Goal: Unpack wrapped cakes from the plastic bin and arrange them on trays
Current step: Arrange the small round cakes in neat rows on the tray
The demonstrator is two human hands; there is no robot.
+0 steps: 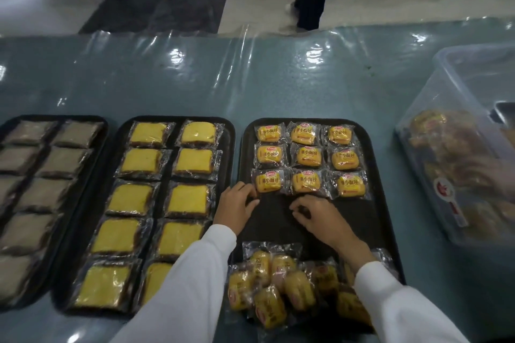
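Both arms wear long, plain white sleeves (pixel 192 273) ending at the wrists, leaving the hands (pixel 238 205) bare.

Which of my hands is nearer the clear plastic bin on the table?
Right. Your right hand is over the bare middle of the rightmost tray, closer to the bin; your left hand is at that tray's left edge, farther away.
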